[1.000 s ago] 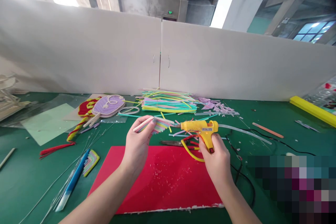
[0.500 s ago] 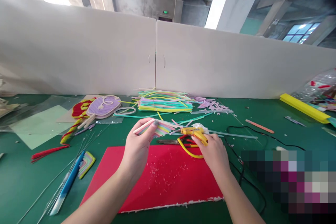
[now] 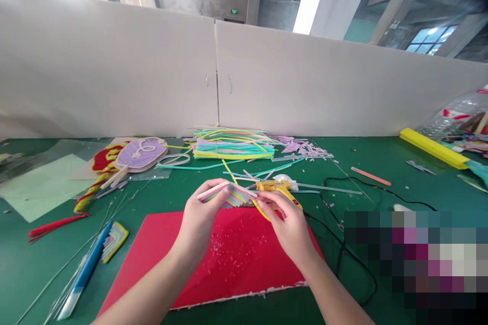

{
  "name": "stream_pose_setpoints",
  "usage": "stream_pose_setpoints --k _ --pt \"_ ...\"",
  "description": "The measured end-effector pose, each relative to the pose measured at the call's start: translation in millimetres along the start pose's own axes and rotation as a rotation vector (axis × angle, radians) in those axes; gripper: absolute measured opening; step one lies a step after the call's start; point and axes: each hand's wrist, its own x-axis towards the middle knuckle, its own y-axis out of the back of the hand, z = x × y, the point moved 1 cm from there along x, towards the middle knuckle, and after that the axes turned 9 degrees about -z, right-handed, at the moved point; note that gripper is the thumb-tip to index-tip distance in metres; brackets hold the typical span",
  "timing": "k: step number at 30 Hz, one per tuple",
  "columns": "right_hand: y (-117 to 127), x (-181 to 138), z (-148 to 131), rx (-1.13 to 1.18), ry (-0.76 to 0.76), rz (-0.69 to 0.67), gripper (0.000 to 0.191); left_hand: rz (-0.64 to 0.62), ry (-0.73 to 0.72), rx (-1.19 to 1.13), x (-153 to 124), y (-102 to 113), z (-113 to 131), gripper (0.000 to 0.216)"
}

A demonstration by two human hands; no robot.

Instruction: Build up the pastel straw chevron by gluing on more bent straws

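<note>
My left hand (image 3: pixel 200 218) is closed on the left part of a striped pastel piece made of pipe cleaners (image 3: pixel 238 198), bent into a shallow peak. At its right end, the thumb and fingertips of my right hand (image 3: pixel 287 226) pinch the pale top strip. The piece is held above the far edge of a red board (image 3: pixel 224 259) strewn with small whitish bits. Just behind my right hand lies a yellow glue gun (image 3: pixel 277 186), with its grip partly hidden. Scissors beneath are mostly covered by my hands and the piece.
Bundled pastel pipe cleaners (image 3: pixel 232 150) lie by the white partition (image 3: pixel 152 71), with lilac scraps (image 3: pixel 305 148) beside them. At left are a lilac fan-shaped craft (image 3: pixel 139 155), a blue-wrapped bundle of wires (image 3: pixel 89 261) and a striped corner piece (image 3: pixel 116 241). A black cord (image 3: pixel 358 259) runs at right.
My right hand has let go of the glue gun, which now lies on the table, and has moved left to pinch the striped piece. My left hand still holds the piece.
</note>
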Motion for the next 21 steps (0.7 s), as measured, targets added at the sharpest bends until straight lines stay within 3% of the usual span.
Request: stream_pose_setpoints --k 21 --pt "-8.0 -3.7 -2.3 -0.242 0.188 0.095 0.014 0.067 -0.033 0.086 -2.8 -4.2 -5.7 0.023"
